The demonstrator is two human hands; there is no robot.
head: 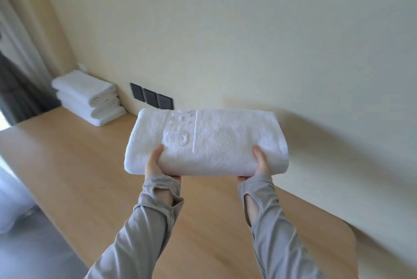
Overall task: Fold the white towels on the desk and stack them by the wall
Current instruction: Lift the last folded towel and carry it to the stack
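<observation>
The person holds a folded white towel with both hands, lifted above the wooden surface and not touching it. The left hand grips the near edge of the towel close to its left end, and the right hand grips the same edge close to its right end. On each hand the thumb lies on top of the towel, and the other fingers are under it and hidden, so the fingers are clamped on the towel from above and below. The towel is thick, with several layers, and its long side runs from left to right. On its top there is a pressed band with raised letters, but they are not clear enough to read. Grey sleeves cover both arms up to the wrists, and each sleeve has an opening near the hand.

To the left of the held towel and farther away, a stack of folded white towels rests on the surface, touching or nearly touching the wall. The stack seems to have three towels. Between the stack and the held towel, three dark sockets sit side by side low on the wall. To the left of the stack a curtain hangs down. Below the left edge of the surface something white shows, blurred.
</observation>
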